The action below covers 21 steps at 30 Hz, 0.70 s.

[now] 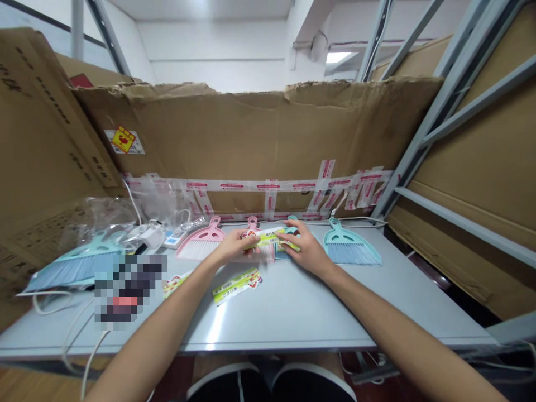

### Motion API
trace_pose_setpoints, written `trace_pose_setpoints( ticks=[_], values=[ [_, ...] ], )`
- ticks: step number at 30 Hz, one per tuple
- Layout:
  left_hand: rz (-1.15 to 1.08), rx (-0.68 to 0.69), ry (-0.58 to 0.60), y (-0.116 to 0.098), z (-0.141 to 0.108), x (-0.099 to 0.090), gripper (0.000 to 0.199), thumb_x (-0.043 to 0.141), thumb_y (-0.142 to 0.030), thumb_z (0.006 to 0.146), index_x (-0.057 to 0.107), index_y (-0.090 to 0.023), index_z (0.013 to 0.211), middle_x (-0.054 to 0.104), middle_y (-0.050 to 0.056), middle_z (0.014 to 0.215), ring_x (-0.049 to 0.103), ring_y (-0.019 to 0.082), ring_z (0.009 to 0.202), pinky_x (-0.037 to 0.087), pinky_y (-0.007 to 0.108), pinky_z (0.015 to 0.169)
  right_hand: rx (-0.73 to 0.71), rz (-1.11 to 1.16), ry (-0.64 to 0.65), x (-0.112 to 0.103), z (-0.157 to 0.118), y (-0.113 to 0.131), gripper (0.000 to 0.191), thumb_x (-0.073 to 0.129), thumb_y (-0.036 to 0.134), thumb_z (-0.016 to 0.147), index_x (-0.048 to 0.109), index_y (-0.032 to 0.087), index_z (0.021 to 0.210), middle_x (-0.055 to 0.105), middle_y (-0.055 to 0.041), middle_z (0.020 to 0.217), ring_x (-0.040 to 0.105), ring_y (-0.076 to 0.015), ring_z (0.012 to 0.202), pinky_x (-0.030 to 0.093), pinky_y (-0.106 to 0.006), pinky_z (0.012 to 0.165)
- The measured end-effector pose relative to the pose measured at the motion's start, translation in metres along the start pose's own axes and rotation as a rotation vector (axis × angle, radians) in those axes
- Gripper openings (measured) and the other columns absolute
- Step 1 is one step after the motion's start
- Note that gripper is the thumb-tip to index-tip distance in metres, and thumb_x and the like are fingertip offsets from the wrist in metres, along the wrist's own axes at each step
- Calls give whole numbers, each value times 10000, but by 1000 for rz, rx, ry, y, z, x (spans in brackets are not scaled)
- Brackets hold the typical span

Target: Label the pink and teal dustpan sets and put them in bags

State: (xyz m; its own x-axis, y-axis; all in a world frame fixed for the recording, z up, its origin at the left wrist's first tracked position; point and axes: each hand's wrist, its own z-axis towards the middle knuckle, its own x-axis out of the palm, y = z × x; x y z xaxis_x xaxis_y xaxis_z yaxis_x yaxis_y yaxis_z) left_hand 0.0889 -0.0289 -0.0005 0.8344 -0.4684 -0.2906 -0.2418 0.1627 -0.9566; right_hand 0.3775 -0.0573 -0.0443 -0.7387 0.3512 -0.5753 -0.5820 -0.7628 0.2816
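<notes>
Between my hands is a yellow-green and white printed label strip [268, 237], raised over the table. My left hand [239, 245] pinches its left end, and my right hand [305, 248] has its fingers closed on the right end. Behind them, partly covered, are a pink dustpan-and-brush set [252, 223] and a teal one [292, 219]. Another pink set [205, 240] lies to the left and another teal set [352, 247] to the right. A similar label [237, 286] lies flat in front of my hands. One more label [176, 283] is partly hidden by my left forearm.
More teal dustpan sets [79, 262] lie at the left by white cables, a power strip [173, 239] and clear plastic bags [154, 195]. A blurred dark object [136, 287] is nearby. A taped cardboard wall [251, 139] stands behind the grey table [318, 318]; metal shelving [419, 139] rises right.
</notes>
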Motion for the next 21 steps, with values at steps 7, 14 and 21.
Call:
trace_pose_setpoints(
  ticks=[7,14,21],
  values=[
    [99,-75,9,-7,-3,-17,666,735,-794,873,552,-215,600,515,-10,550,390,119,513,292,284,524,-25,102,51,8,-3,4,250,660,167,1074,829,277,1223,797,-107,1172,762,-270,1076,650,-453,947],
    [167,-100,104,-7,-7,-33,716,717,-828,878,418,-246,588,350,-48,541,270,120,520,220,312,542,12,174,79,6,0,17,203,652,143,1049,786,264,1141,770,-115,1250,755,-263,1133,633,-429,965],
    [455,-212,94,-2,-5,-40,635,766,-819,808,556,-236,669,536,-6,579,437,164,518,282,317,527,-25,221,164,7,-2,24,206,619,88,1031,729,247,1102,805,-116,1270,771,-264,1163,620,-440,995]
  ],
)
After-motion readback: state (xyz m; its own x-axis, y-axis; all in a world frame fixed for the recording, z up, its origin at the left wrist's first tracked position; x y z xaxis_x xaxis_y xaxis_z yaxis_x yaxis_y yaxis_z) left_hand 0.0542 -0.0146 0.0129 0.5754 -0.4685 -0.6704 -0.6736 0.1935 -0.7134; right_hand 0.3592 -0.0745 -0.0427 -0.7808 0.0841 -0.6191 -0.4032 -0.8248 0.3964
